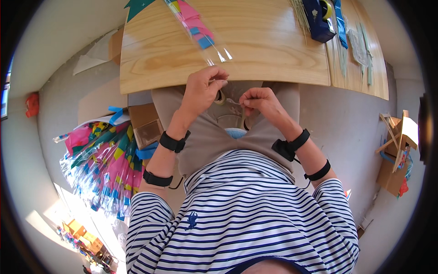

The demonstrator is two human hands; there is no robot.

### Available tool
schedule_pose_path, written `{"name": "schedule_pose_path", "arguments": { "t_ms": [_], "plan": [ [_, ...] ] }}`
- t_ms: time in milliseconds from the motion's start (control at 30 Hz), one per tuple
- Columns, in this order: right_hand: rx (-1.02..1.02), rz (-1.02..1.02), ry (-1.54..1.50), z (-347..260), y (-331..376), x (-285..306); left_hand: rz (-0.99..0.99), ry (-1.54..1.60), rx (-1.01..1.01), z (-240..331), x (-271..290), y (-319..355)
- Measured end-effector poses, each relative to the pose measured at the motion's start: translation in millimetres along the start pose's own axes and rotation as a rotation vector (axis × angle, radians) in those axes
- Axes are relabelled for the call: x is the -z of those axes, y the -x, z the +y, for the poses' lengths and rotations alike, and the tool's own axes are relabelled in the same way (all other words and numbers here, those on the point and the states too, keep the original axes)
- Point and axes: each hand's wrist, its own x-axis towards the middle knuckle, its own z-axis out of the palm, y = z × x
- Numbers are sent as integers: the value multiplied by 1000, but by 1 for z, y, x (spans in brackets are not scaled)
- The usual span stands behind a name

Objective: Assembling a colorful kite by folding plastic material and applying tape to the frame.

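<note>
Just past the table's near edge, above my lap, both my hands are closed in a pinch. My left hand (200,92) has thumb and forefinger pressed together; whatever lies between them is too small to make out. A short way to its right, my right hand (263,103) pinches what looks like a thin clear strip (232,102) between its fingertips. Beyond my left hand a long clear plastic sleeve (222,51) lies slanted on the table, its near end close to my fingers. Inside it show pink, blue and yellow pieces (196,23).
The wooden table (264,50) bears a dark blue tape dispenser (317,23), thin sticks (299,13), a blue strip (340,27), a clear packet (357,47) and a green piece (137,9). Left of me are heaped clear-wrapped colourful pieces (107,164) and a cardboard box (142,114). A wooden frame (396,137) stands right.
</note>
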Motion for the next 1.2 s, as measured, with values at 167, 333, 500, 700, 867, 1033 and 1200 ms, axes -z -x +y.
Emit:
{"name": "schedule_pose_path", "arguments": {
  "t_ms": [167, 333, 500, 700, 867, 1033, 1200],
  "plan": [
    [111, 244, 611, 40, -18, 9, -61, 68, 115, -16, -20, 24],
    [175, 368, 837, 34, -10, 10, -71, 16, 106, -12, -26, 25],
    [-58, 300, 886, 9, -7, 13, -72, 30, 118, -12, -28, 24],
    [-37, 195, 407, 24, -11, 28, -57, 7, 115, -15, -32, 25],
    [52, 176, 272, 28, -15, 31, -52, 50, 142, -19, -34, 22],
    [72, 91, 40, 19, -16, 30, -49, 76, 142, -15, -40, 20],
    [-5, 90, -173, 23, -15, 33, -58, 103, 134, -15, -43, 17]
  ]
}}
